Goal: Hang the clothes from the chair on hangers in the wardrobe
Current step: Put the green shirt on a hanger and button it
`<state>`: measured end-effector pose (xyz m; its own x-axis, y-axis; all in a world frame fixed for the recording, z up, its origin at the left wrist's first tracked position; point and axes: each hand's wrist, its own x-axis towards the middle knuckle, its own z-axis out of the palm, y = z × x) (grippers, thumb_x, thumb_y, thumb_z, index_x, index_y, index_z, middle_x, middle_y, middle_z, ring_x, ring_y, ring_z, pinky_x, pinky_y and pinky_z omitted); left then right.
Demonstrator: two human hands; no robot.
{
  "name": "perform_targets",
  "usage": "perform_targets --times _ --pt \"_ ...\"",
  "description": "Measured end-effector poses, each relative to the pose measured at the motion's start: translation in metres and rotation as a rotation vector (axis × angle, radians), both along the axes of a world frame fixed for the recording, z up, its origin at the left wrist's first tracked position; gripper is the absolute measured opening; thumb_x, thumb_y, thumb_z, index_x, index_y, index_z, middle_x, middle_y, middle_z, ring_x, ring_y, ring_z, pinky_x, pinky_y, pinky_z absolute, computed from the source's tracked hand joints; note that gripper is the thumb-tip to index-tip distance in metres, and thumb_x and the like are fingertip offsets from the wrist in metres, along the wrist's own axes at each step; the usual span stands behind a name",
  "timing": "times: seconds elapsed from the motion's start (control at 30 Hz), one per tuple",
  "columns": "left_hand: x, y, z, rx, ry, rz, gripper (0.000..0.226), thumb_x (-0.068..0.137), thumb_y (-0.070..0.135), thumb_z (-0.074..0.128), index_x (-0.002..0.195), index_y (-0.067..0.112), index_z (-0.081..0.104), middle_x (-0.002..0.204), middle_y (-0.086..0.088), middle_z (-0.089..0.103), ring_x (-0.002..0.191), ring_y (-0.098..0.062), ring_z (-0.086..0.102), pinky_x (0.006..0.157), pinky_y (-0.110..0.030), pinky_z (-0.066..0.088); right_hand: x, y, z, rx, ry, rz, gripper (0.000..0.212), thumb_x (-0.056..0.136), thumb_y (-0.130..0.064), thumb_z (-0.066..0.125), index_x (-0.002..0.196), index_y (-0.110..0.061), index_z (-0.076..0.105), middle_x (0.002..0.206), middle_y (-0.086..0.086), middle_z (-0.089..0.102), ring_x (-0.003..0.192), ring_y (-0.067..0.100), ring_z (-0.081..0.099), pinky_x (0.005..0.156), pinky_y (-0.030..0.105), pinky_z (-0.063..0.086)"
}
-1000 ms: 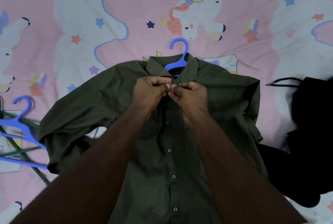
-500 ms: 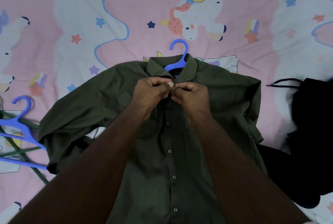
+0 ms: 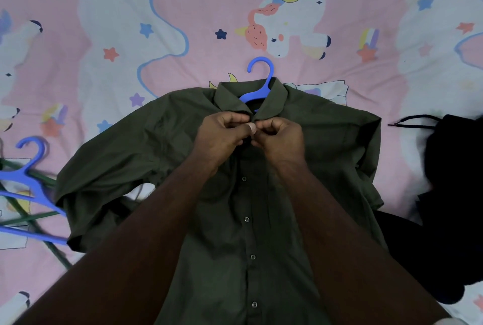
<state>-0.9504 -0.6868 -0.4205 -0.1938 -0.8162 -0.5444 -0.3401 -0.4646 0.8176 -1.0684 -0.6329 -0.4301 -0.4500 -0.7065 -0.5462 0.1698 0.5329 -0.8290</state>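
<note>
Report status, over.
Left hand and right hand pinching green shirt at the collar. Blue hanger inside shirt. Nothing blocking.

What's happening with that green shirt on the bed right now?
A person has the dark green shirt laid flat on the patterned bedsheet with a blue hanger already inside the collar. The left hand and right hand pinch the placket just under the collar, apparently at the top button. Spare hangers lie to the left, dark clothing to the right.

Matt, creased olive cloth shirt (image 3: pixel 261 207) on a smooth blue plastic hanger (image 3: pixel 257 84); soft printed cotton-like bedsheet (image 3: pixel 104 24).
</note>
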Motion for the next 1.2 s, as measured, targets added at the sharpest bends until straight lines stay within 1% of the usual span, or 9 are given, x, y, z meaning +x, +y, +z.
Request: perform_targets --times 0.17,0.3,0.43,0.53,0.73,0.87,0.97,1.07,1.2 --pt "0.000 0.000 -0.003 -0.050 -0.040 0.038 0.005 0.087 0.012 0.075 0.088 0.016 0.074 0.075 -0.003 0.073 0.063 -0.005 0.065 0.059 -0.018 0.053 0.003 0.001 -0.003 -0.021 -0.052 -0.001 0.005 0.087 -0.002 0.072 0.087 -0.006 0.074 0.084 0.013 0.075 0.084 0.028 0.074 0.075 0.033 0.061" --pt "-0.002 0.003 -0.006 -0.062 -0.046 0.062 0.003 0.089 0.011 0.070 0.091 0.013 0.072 0.073 -0.002 0.071 0.061 -0.005 0.064 0.060 -0.019 0.053 0.004 -0.001 0.001 0.006 -0.089 -0.029 0.006 0.089 -0.003 0.068 0.085 -0.005 0.072 0.080 0.011 0.074 0.073 0.020 0.072 0.070 0.030 0.060" --pt "-0.004 0.009 -0.007 0.027 0.084 0.164 0.008 0.091 0.002 0.067 0.097 0.007 0.067 0.073 -0.005 0.068 0.058 -0.003 0.061 0.059 -0.016 0.051 0.004 -0.007 0.007 0.126 -0.320 -0.180 0.010 0.091 0.000 0.059 0.086 -0.003 0.067 0.071 0.010 0.065 0.063 0.017 0.063 0.059 0.027 0.056" --pt "-0.001 0.010 -0.010 0.172 0.206 0.223 0.015 0.092 0.003 0.067 0.101 0.014 0.066 0.074 -0.002 0.069 0.065 -0.007 0.063 0.063 -0.020 0.052 0.006 -0.006 0.004 0.194 -0.338 -0.180 0.015 0.091 0.002 0.056 0.082 -0.006 0.065 0.067 0.008 0.063 0.058 0.017 0.059 0.054 0.026 0.052" --pt "0.013 -0.003 -0.012 0.007 -0.072 0.350 0.018 0.091 0.024 0.068 0.081 0.011 0.062 0.064 -0.001 0.057 0.054 -0.010 0.054 0.053 -0.025 0.042 -0.016 -0.007 0.011 0.101 0.001 -0.323 0.013 0.088 -0.005 0.062 0.077 -0.011 0.064 0.059 0.003 0.060 0.047 0.012 0.052 0.042 0.020 0.041" --pt "0.023 -0.021 -0.009 -0.203 -0.135 0.438 0.018 0.085 0.035 0.065 0.074 0.023 0.059 0.067 0.007 0.061 0.065 -0.016 0.059 0.069 -0.037 0.052 -0.043 -0.023 0.015 0.017 0.231 -0.318 0.011 0.084 -0.013 0.065 0.076 -0.018 0.070 0.062 0.000 0.066 0.054 0.011 0.058 0.054 0.030 0.054" --pt "0.017 -0.036 -0.004 -0.283 -0.170 0.254 0.004 0.087 0.031 0.065 0.088 0.029 0.069 0.084 0.013 0.070 0.082 -0.009 0.066 0.087 -0.034 0.056 -0.058 -0.044 0.015 0.037 0.442 -0.135 0.008 0.083 -0.025 0.066 0.084 -0.024 0.073 0.080 -0.006 0.074 0.077 0.010 0.068 0.079 0.036 0.059" --pt "0.010 -0.051 -0.003 -0.316 -0.250 0.074 0.019 0.092 0.017 0.063 0.109 0.023 0.070 0.097 0.016 0.068 0.090 -0.001 0.063 0.094 -0.028 0.052 -0.067 -0.072 0.016 0.075 0.703 0.138 0.021 0.091 -0.027 0.063 0.108 -0.020 0.074 0.104 -0.006 0.074 0.096 0.010 0.066 0.084 0.020 0.046" --pt "0.009 -0.060 -0.004 -0.254 -0.400 -0.055 0.049 0.090 0.016 0.069 0.138 0.017 0.057 0.128 0.001 0.064 0.114 -0.012 0.059 0.095 -0.021 0.042 -0.071 -0.111 -0.001 0.145 0.786 0.472 0.044 0.092 -0.033 0.066 0.128 -0.008 0.061 0.124 0.005 0.067 0.115 0.021 0.061 0.097 0.029 0.043"
